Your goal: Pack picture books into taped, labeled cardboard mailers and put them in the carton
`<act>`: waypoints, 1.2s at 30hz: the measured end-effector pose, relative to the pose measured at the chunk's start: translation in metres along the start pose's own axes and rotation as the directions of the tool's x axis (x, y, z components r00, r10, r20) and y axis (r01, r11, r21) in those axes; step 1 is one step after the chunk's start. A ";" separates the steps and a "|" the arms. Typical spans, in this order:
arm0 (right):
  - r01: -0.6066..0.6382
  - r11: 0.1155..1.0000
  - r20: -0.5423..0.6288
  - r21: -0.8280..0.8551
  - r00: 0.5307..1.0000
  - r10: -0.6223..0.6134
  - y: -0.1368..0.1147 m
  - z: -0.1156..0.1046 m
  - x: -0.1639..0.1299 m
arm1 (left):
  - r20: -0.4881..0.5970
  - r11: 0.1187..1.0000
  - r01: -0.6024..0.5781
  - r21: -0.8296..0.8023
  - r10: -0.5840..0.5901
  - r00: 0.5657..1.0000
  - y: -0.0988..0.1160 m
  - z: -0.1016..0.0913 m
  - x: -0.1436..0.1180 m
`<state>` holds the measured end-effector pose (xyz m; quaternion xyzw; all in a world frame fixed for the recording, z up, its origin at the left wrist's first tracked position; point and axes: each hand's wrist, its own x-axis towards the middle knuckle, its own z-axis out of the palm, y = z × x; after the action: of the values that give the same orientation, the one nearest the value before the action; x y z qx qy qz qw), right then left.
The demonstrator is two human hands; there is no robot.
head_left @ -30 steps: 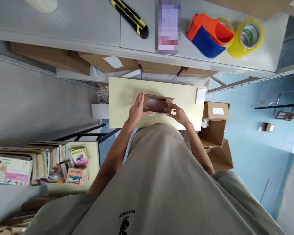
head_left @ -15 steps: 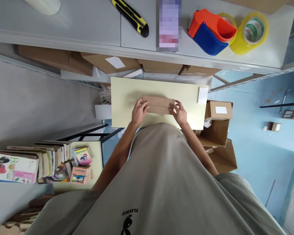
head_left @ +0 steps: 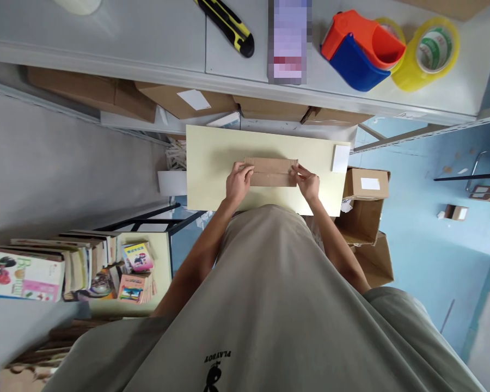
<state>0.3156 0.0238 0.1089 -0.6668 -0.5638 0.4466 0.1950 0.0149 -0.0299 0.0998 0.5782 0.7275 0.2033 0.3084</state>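
A long, narrow cardboard box lies across the pale yellow board in front of my body, a seam running along its top. At its left end my left hand has fingers and thumb closed on the edge. The other end is pinched by my right hand, thumb and fingers at the upper right corner. What the fingertips press on underneath is hidden.
On the grey shelf above lie a utility knife, an orange and blue tape dispenser and a yellow tape roll. Open cartons stand right of the board. Books fill the lower left.
Both hands and the box have shifted slightly right. My right hand has moved outward to the box's right end, and my left fingers have drawn closer together.
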 end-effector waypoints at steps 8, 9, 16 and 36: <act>-0.121 0.988 -0.088 -0.094 0.990 0.113 -0.013 0.005 0.003 | 0.029 0.998 0.056 0.016 -0.056 0.998 0.004 0.004 0.004; -0.121 0.987 -0.079 -0.107 0.990 0.113 -0.014 0.006 0.005 | 0.043 0.998 0.063 0.021 -0.064 0.997 0.003 0.004 0.005; -0.129 0.981 -0.047 -0.144 0.991 0.123 -0.009 0.003 0.014 | 0.062 0.997 0.059 0.051 -0.062 0.996 0.002 0.001 0.009; 0.336 0.899 0.010 -0.281 0.938 -0.347 -0.052 -0.050 -0.004 | -0.127 0.982 -0.185 0.044 0.189 0.974 0.076 -0.043 0.023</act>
<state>0.3265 0.0472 0.1767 -0.5870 -0.7252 0.3081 0.1857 0.0372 0.0138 0.1758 0.6345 0.6915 0.2572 0.2305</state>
